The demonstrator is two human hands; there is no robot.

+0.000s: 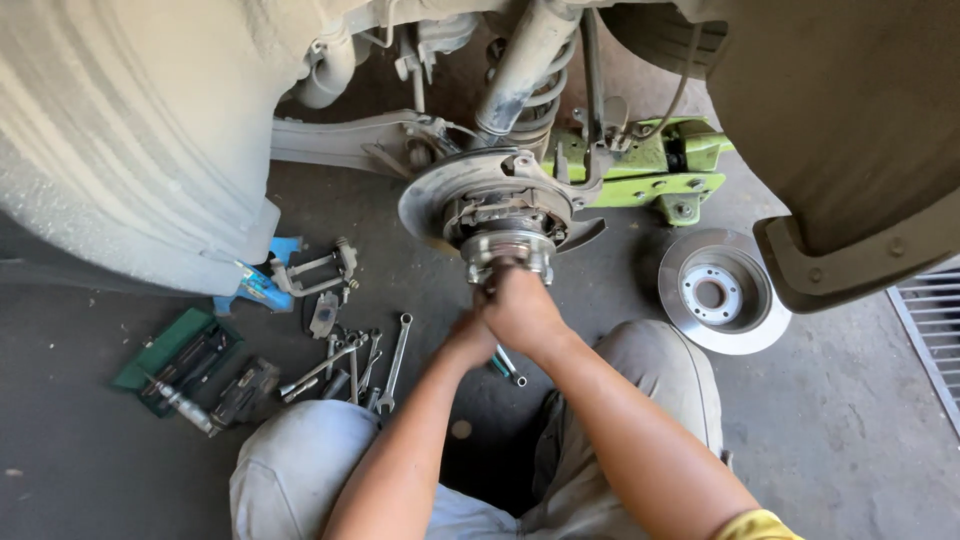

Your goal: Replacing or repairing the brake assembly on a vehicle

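1. Wheel is off; the bare round steel wheel hub with its studs [508, 250] stands exposed under the arch, backed by the grey metal dust shield [440, 195].
2. The flat grey brake disc with its ring of holes [722, 292] already lies on the concrete floor [850, 420], well apart to the right of the hub. Judged from this, stripping down is well along and nothing is refitted.
3. Right hand [522, 308] is closed against the lower face of the hub; left hand [470, 335] is tucked just beneath and behind it, touching it. Both look clenched, but what they clasp cannot be told.
4. Loose chrome spanners and sockets [355, 365] lie scattered on the floor to the left, near an open green tool case [178, 355] and a blue plastic piece [262, 285].
5. A lime-green floor jack [655, 170] sits behind the hub, under the grey coil-spring strut [525, 75].
6. Hidden: the hub's lower edge and any tool in the hands. Car body is cut off above.
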